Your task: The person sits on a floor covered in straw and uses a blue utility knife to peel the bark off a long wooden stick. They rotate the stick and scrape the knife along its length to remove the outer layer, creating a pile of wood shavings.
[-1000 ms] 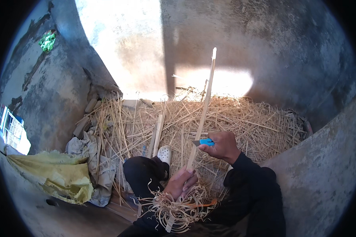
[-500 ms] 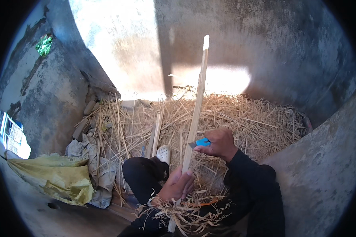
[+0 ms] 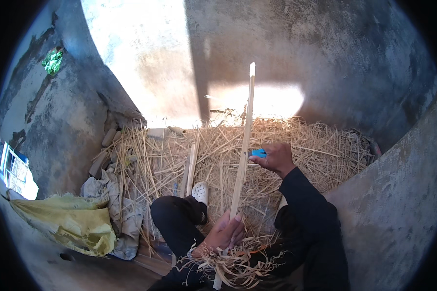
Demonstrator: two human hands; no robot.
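A long pale wooden or bamboo strip (image 3: 248,121) rises from my lap, its far end tilted up toward the wall. Around its lower part my left hand (image 3: 223,233) is closed. My right hand (image 3: 279,158) grips a blue-handled utility knife (image 3: 259,153), farther up on the strip's right side. The knife's blade is at the strip; whether it touches cannot be made out. Curly shavings (image 3: 240,262) lie over my lap just below the left hand, covering part of the strip's near end.
Straw-like slivers (image 3: 315,150) cover the floor as far as the concrete wall (image 3: 354,58). Other pale strips (image 3: 192,165) stand by my white shoe (image 3: 200,192). On the left are a yellow sack (image 3: 68,220) and a grey cloth (image 3: 126,223). A concrete side (image 3: 393,208) slopes on the right.
My right hand and the knife have moved up along the strip, away from my left hand. The strip's far end has dropped lower in view; my left hand keeps its grip.
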